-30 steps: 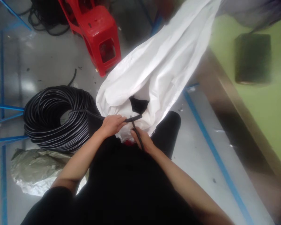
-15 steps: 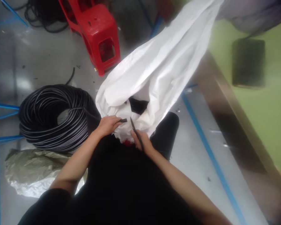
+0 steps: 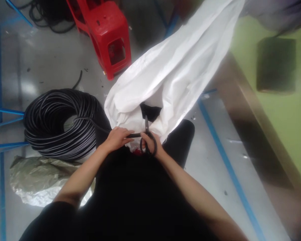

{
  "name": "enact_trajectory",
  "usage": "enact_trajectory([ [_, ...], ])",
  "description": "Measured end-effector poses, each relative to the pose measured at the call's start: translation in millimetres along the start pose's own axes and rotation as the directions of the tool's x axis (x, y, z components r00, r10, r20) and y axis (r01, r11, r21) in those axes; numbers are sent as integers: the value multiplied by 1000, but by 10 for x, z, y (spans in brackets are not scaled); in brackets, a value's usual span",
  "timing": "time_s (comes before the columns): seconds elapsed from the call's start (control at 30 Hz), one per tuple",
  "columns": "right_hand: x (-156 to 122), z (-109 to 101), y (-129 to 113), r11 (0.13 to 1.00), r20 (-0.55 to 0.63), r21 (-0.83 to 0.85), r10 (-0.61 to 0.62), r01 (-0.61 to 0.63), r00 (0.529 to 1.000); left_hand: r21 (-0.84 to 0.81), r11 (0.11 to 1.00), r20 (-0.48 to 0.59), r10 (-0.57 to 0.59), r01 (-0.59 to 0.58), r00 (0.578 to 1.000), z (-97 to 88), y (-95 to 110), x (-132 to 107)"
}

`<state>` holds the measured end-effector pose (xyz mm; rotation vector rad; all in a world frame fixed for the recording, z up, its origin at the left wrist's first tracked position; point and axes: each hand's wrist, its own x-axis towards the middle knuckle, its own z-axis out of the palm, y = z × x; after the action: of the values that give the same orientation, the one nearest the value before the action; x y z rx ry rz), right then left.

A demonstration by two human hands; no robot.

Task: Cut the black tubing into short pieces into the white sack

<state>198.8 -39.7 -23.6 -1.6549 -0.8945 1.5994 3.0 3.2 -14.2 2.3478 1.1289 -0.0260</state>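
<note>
While the left hand [image 3: 118,138] is clamped around the black tube [image 3: 134,135], whose end emerges at three o'clock and meets the right hand [image 3: 152,142], that right hand is closed on the scissors [image 3: 146,124], blades pointing to twelve. A tube coil [image 3: 62,147] lies toward nine o'clock from the left hand.

We grip a black tube [image 3: 134,135] in our left hand [image 3: 116,137], and our right hand [image 3: 158,145] holds scissors [image 3: 146,125] by the tube's end. The tube runs back to a coil [image 3: 46,135] on the floor [image 3: 50,55]. A white sack [image 3: 173,63] stretches before us, near a red stool [image 3: 110,25].
</note>
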Motion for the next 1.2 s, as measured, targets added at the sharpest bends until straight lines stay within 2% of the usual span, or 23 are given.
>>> enact_trajectory([
  [0.1, 33, -16, 10, 1000, -33, 18, 0, 0, 999, -16, 1000, -38, -18, 17, 999, -18, -169, -102],
  [0.17, 45, -18, 35, 998, -11, 55, 1, -1, 1000, -26, 999, -63, -34, 33, 997, -34, -211, -124],
  [0.3, 0, -19, 132, 990, 55, 132, -56, 48, 997, -2, 990, -157, -137, 138, 978, -83, -167, -43],
  [0.4, -85, -39, 198, 994, 88, 33, -106, 103, 991, 11, 984, -181, -171, 176, 968, -136, -102, 67],
  [0.6, -171, -94, 161, 957, 121, -246, -128, 155, 984, 39, 992, -97, -112, 116, 989, -212, 52, 225],
  [0.7, -163, -107, 127, 946, 102, -281, -139, 162, 985, 58, 995, -30, -81, 83, 996, -224, 114, 252],
  [0.83, -162, -87, 134, 921, 98, -348, -148, 173, 984, 82, 993, 5, -80, 80, 997, -225, 124, 262],
  [0.97, -178, -42, 135, 894, 71, -417, -146, 162, 987, 95, 992, 20, -86, 84, 996, -190, 83, 269],
  [1.2, -214, -30, 129, 899, 58, -415, -132, 144, 990, 58, 996, 23, -69, 68, 997, -124, 21, 261],
])
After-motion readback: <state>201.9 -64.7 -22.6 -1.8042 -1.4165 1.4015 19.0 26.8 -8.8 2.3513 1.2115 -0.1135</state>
